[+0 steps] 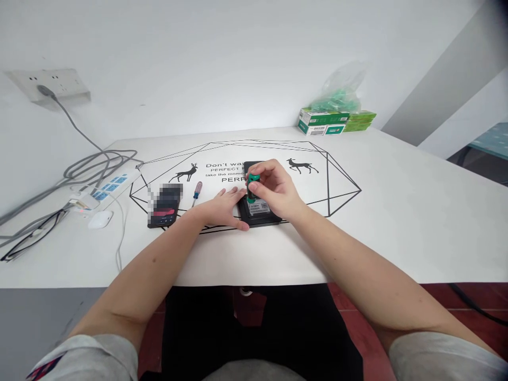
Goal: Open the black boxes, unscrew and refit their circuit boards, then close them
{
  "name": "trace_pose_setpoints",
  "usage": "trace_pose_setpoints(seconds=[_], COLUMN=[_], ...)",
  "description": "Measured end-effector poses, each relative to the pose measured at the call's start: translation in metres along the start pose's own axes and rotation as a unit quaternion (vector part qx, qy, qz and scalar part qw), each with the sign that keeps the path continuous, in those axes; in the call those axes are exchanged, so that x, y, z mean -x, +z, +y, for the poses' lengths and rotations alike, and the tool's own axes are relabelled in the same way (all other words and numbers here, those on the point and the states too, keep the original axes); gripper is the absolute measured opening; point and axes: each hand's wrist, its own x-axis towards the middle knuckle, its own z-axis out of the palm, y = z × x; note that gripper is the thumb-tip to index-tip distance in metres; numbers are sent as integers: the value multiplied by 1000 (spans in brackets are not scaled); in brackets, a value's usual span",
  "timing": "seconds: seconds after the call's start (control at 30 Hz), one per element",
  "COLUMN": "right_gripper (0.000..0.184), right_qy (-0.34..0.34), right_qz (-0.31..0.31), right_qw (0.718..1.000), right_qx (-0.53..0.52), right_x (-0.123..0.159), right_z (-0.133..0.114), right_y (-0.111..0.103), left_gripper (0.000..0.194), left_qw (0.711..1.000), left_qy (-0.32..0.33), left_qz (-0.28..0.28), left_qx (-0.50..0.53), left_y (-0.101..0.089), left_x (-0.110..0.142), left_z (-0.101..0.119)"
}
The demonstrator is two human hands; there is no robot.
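A flat black device [260,211] with a white label lies on the white table [397,222], over a printed deer design. My right hand [275,188] is closed around a green-handled screwdriver [252,186], held upright with its tip on the device. My left hand [224,209] lies flat with fingers stretched out, pressing against the device's left edge.
A second screwdriver [197,192] with a red and blue handle lies left of my hands, beside a black phone [164,207]. A power strip [103,189] with grey cables and a white mouse [100,219] sit at the far left. Green boxes [335,121] under a plastic bag stand at the back.
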Motion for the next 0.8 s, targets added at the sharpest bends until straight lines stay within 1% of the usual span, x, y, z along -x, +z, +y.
trace_pose_setpoints(seconds=[0.1, 0.2, 0.27, 0.33, 0.4, 0.47, 0.53, 0.63, 0.8], right_gripper=[41, 41, 44, 46, 49, 51, 52, 52, 50], right_qy=[-33, -16, -3, -2, -4, -5, -4, -2, -12], right_qz=[23, -17, -23, 13, 67, 104, 113, 106, 108], right_qw=[998, 997, 996, 996, 994, 990, 986, 984, 982], right_qx=[54, 77, 88, 89, 87, 97, 120, 145, 156], right_x=[1, 3, 3, 1, -2, -5, -6, -6, -4], right_z=[5, 6, 6, 7, 11, 16, 22, 27, 30], right_y=[3, 1, -3, -8, -14, -19, -23, -26, -24], left_gripper=[129, 130, 133, 137, 143, 148, 148, 146, 147], left_qw=[1000, 999, 999, 999, 997, 994, 994, 994, 992], left_qy=[-18, -33, -34, -38, -58, -81, -65, -27, -16], left_qz=[-14, -16, -16, -23, -42, -63, -73, -81, -89], left_qx=[8, 17, 22, 16, -4, -25, -39, -64, -90], left_y=[-1, -3, -4, -4, -4, -3, -1, 2, 4], left_x=[2, 3, 3, 2, 2, 2, 2, 1, -1], left_z=[-1, 2, 6, 11, 18, 25, 31, 38, 36])
